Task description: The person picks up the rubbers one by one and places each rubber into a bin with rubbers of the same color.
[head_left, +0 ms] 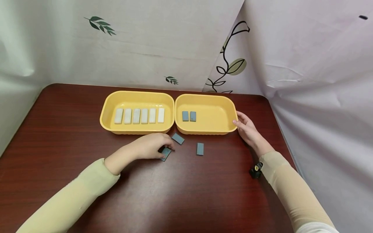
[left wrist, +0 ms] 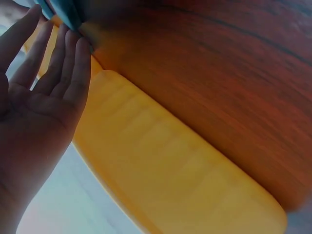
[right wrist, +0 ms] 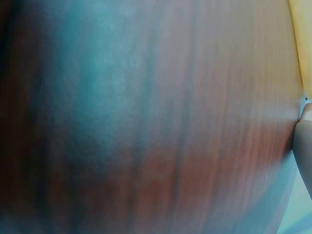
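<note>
My left hand (head_left: 152, 146) reaches over a small grey-blue block (head_left: 166, 154) on the table, thumb at its near edge and fingers spread apart from the thumb. In the left wrist view the fingers (left wrist: 63, 63) look nearly straight. Two more grey-blue blocks lie near: one tilted block (head_left: 178, 138) by the trays and one upright-set block (head_left: 200, 149) to the right. With thumb on the rim and fingers outside, my right hand (head_left: 247, 129) grips the right end of the right yellow tray (head_left: 205, 132). Two grey-blue blocks (head_left: 189, 116) sit inside that tray.
Against it stands the left yellow tray (head_left: 137, 132), holding a row of several white blocks (head_left: 144, 116). A small black object (head_left: 255, 171) is by the right wrist. Curtain-like white sheets (head_left: 145, 48) border the dark red table (head_left: 175, 200) behind and at the sides.
</note>
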`<state>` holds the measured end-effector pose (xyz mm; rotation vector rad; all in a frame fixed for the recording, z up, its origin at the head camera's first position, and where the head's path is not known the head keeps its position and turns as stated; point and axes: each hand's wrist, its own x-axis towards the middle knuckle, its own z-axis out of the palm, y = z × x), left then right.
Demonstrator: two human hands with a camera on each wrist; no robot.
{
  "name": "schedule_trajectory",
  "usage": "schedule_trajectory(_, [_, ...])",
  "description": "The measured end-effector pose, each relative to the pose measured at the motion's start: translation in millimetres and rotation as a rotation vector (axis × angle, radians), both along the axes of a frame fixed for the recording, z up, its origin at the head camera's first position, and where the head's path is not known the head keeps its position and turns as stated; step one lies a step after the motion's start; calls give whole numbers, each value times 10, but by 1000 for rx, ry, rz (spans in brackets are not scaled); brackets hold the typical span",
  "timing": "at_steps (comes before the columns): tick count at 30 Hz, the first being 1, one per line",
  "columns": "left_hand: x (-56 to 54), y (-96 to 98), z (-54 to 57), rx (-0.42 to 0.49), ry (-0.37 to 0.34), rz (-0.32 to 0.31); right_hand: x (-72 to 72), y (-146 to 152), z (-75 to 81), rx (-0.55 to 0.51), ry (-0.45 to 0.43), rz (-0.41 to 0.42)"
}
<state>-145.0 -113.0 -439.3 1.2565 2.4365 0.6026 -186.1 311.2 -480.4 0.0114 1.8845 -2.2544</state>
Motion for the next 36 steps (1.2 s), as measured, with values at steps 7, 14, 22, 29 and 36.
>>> schedule_trajectory(7, [13,-32,-46,-8,22,13,-4,10,3,-3,-11,-2])
schedule_trajectory(14, [22,-36,-51,-10,36,24,-3,13,-5,-17,-8,-7])
schedule_trajectory(22, [40,-24,-42,-20,24,55,-7,5,-8,-10,-9,-3])
schedule_trajectory(29, [65,-35,-44,11,36,74,2,-1,4,-8,-13,-3])
schedule_trajectory(36, [94,-49,-15,6,24,104,2,-3,11,-9,-14,-2])
